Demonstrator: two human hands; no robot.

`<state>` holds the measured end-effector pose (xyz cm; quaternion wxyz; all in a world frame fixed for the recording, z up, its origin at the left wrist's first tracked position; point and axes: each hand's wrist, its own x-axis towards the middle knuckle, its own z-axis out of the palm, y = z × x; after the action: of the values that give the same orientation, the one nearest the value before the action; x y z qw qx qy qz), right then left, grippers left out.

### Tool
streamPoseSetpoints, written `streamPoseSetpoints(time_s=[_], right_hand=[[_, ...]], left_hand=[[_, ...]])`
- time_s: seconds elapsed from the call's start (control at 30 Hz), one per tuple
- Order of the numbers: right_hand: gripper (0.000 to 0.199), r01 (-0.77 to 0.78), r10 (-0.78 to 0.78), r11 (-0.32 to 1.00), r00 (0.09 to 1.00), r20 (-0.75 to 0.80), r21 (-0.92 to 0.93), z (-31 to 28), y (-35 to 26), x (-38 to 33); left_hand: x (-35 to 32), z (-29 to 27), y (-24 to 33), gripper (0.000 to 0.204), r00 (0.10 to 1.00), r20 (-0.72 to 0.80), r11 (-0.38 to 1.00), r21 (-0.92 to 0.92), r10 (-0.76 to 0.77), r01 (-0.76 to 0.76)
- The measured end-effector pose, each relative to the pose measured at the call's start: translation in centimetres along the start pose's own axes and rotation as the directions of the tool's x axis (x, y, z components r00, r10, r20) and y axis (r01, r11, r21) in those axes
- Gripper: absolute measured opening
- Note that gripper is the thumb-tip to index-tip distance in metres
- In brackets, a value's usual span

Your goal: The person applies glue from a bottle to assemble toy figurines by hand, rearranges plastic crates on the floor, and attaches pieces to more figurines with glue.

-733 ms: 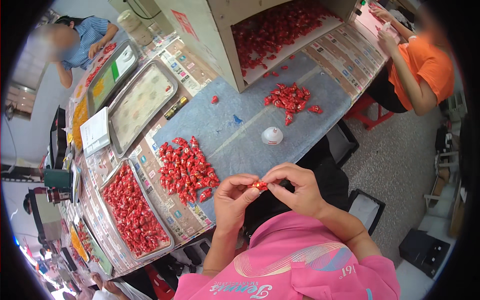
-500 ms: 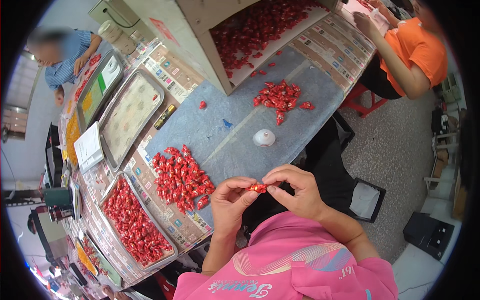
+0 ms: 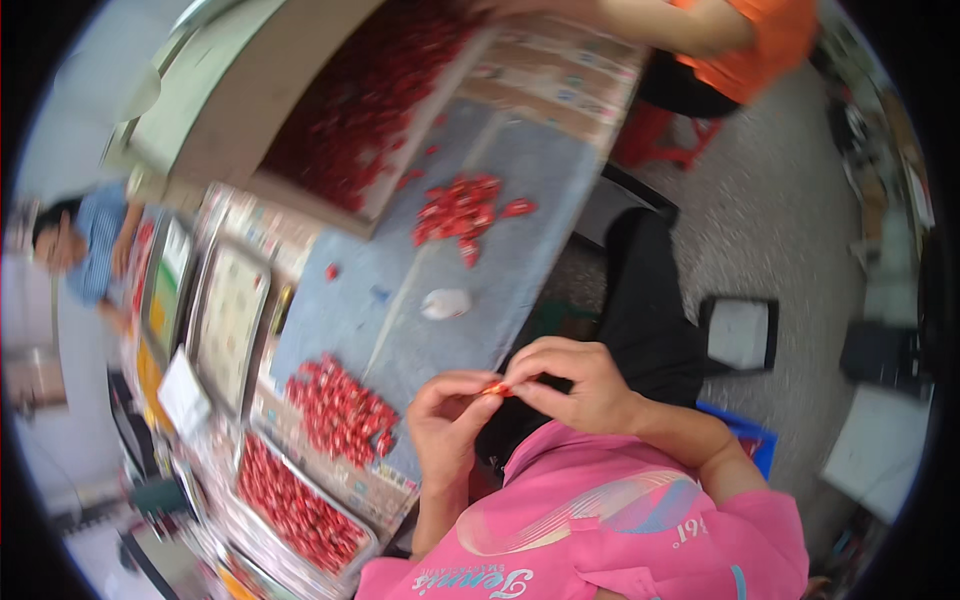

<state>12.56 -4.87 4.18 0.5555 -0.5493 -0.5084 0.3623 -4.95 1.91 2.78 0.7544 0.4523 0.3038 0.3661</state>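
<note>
Above my lap, just off the table edge, a small red twist-wrapped candy point(image 3: 497, 389) is pinched between the fingertips of both hands. My left hand point(image 3: 443, 425) grips its left end with thumb and forefinger; my right hand point(image 3: 580, 388) has hold of the other end. Both hands partly cover it. On the blue mat point(image 3: 415, 325) lie a wide pile of red candies point(image 3: 340, 410) to the left and a smaller pile point(image 3: 458, 215) farther off. Between them sits a white domed object point(image 3: 446, 303), blurred now.
A tray point(image 3: 372, 548) of red candies stands at the left, with a pale tray point(image 3: 262, 285) beyond. A large open box point(image 3: 215, 120) holds more candies. A person in orange point(image 3: 750, 40) works at far right, another in blue stripes point(image 3: 100, 245) at far left. A black bin point(image 3: 770, 335) stands right.
The view has swung, so the table and box appear shifted left. Both hands keep their pinch on the candy. The orange-clad person's arm now reaches toward the open box.
</note>
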Motion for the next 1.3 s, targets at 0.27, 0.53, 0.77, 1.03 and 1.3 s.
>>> streamPoseSetpoints(time_s=[0.27, 0.53, 0.77, 1.03, 1.3], right_hand=[[0.019, 0.025, 0.011, 0.987, 0.976, -0.218, 0.161, -3.2, 2.8, -3.4], [0.010, -0.376, 0.221, 0.920, 0.264, -0.939, 0.110, -13.2, 8.6, -19.3], [0.019, -0.204, 0.332, 0.783, -0.662, -0.672, 0.588, -9.8, 27.8, -43.4], [0.072, 0.624, 0.674, 0.643, -0.737, 0.059, 0.444, -3.6, 31.5, -58.8], [0.093, 0.804, 0.803, 0.590, -0.573, 0.165, -0.077, -6.4, 35.4, -63.1]], left_hand=[[-1.1, -2.1, 0.3, 0.016, 0.912, -0.405, 0.807, 0.557, 0.056, 0.198], [1.3, -21.3, 1.1, 0.027, 0.838, 0.474, -0.376, 0.853, 0.270, -0.361], [5.9, -13.7, 0.1, 0.024, 0.861, 0.506, -0.208, 0.849, 0.055, -0.486], [6.7, -1.5, -2.5, 0.021, 0.844, 0.513, -0.014, 0.853, -0.159, -0.522], [3.0, 13.4, -8.3, 0.019, 0.820, 0.458, 0.155, 0.889, -0.343, -0.431]])
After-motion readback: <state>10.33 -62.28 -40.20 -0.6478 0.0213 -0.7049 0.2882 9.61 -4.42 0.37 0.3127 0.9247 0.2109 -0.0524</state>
